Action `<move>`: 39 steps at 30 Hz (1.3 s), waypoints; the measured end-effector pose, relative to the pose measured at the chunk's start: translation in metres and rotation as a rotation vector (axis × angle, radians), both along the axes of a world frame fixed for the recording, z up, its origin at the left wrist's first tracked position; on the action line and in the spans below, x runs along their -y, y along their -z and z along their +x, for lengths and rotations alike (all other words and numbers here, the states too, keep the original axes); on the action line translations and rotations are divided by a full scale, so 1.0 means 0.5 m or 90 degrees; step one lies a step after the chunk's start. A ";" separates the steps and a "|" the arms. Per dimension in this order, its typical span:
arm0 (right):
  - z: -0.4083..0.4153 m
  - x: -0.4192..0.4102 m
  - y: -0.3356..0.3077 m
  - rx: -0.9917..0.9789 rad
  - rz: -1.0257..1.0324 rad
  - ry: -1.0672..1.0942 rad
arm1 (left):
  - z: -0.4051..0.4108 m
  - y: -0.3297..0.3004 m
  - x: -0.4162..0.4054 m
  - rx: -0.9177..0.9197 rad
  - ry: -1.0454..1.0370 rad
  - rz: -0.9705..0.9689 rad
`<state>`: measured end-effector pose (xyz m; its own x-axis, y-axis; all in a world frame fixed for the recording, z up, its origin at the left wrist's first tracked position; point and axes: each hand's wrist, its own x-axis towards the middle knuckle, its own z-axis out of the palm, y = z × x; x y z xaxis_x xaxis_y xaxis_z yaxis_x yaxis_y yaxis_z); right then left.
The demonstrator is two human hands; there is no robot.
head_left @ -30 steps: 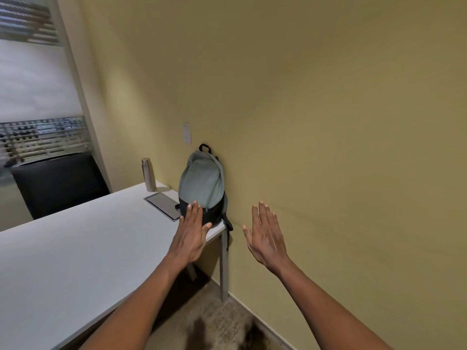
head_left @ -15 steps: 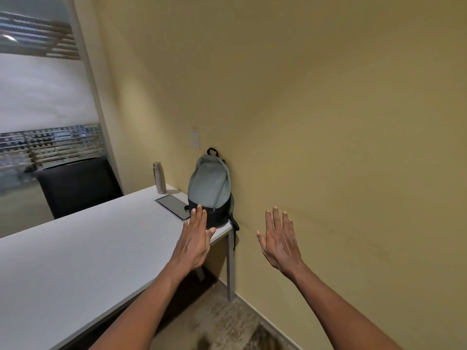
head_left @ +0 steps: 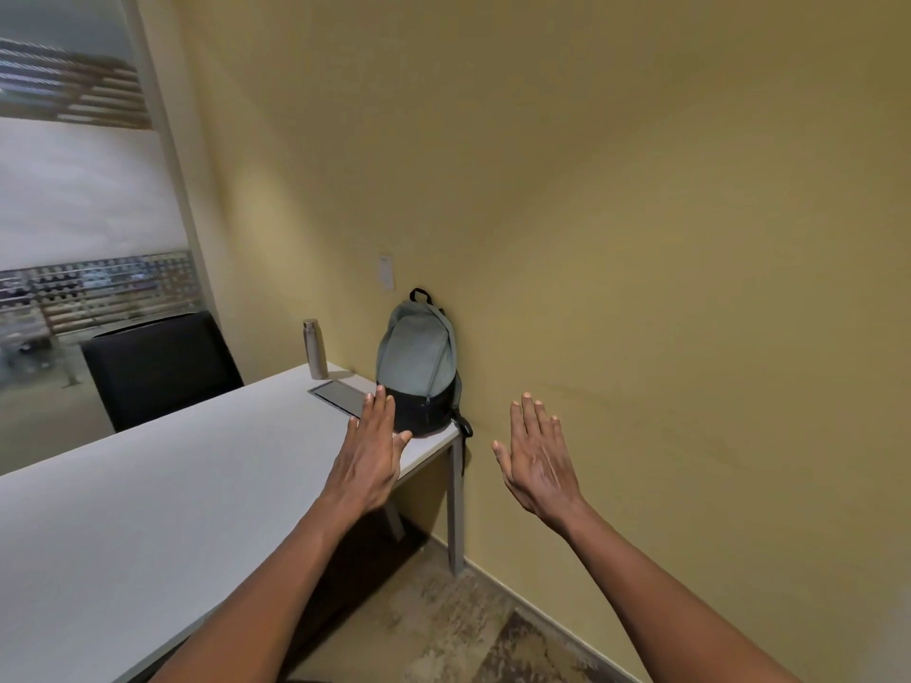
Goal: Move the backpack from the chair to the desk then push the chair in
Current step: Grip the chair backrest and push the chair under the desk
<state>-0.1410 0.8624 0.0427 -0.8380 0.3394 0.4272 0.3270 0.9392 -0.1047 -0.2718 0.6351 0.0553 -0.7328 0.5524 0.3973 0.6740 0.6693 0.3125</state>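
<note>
Already black office chair (head_left: 162, 367) seen beyond white desk (head_left: 148, 510); whether pushed in, untold. Steel bottle (head_left: 315, 348) beside grey backpack (head_left: 419, 362), stood upright on desk corner against wall. Left hand (head_left: 367, 465), right hand (head_left: 540, 460) splayed, nothing grasped. Chair push judged next.

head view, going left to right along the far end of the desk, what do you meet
black chair back → upright steel water bottle → flat grey tablet → grey and black backpack standing at the desk corner → open right hand
</note>
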 end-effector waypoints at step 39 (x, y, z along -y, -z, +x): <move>0.271 0.609 -0.013 0.000 -0.085 0.058 | 0.226 -0.008 0.668 0.064 0.067 -0.031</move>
<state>-0.0052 0.5579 0.0493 -0.8010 0.4678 0.3736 0.4102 0.8834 -0.2268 -0.1588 0.3012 0.0591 -0.7050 0.6449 0.2952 0.7078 0.6131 0.3509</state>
